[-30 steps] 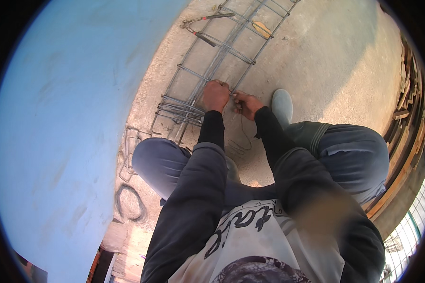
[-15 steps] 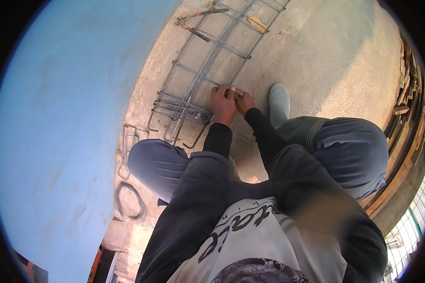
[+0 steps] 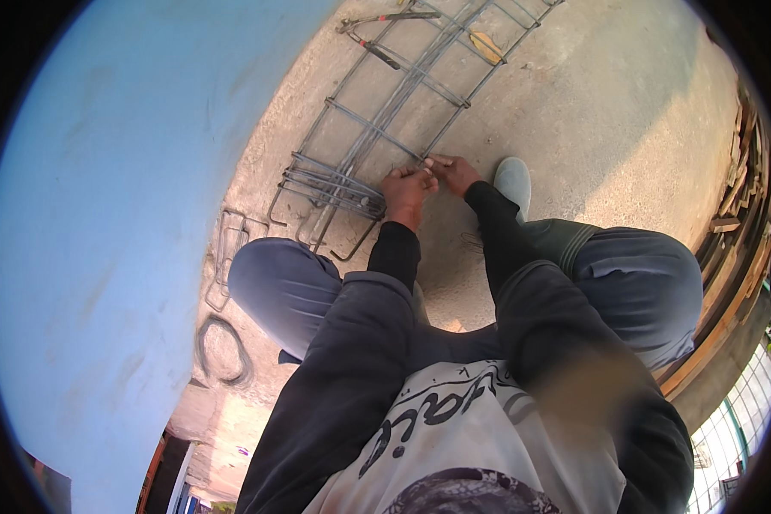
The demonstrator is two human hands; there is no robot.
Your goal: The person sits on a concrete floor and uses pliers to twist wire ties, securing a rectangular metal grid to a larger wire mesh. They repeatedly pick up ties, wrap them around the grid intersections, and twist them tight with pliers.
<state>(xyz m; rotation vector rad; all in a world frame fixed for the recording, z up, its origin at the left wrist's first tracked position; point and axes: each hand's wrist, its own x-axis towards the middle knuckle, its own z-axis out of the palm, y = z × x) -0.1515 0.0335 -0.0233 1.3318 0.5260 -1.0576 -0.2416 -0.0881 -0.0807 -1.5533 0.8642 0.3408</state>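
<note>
A long cage of steel reinforcing bars (image 3: 385,101) with cross stirrups lies on the concrete in front of me. My left hand (image 3: 407,195) is closed in a pinch beside the cage's near right side, close to a bundle of stirrups (image 3: 330,188) gathered at the near end. With thumb and fingers pinched, my right hand (image 3: 456,174) is at the corner where a stirrup meets the right-hand bar. Whatever lies between the fingers of either hand is too small to make out.
Pincers (image 3: 373,38) with red-and-black handles rest across the far part of the cage, near a yellowish leaf-like scrap (image 3: 487,47). Loose stirrups (image 3: 230,244) and a wire coil (image 3: 223,349) lie left of my knee. A blue wall (image 3: 120,214) borders the left; stacked timber (image 3: 728,283) stands right.
My hands have moved apart slightly, the right one shifting rightward to the bar's corner. The left stays pinched near the stirrup bundle. The whole view has tilted a little.
</note>
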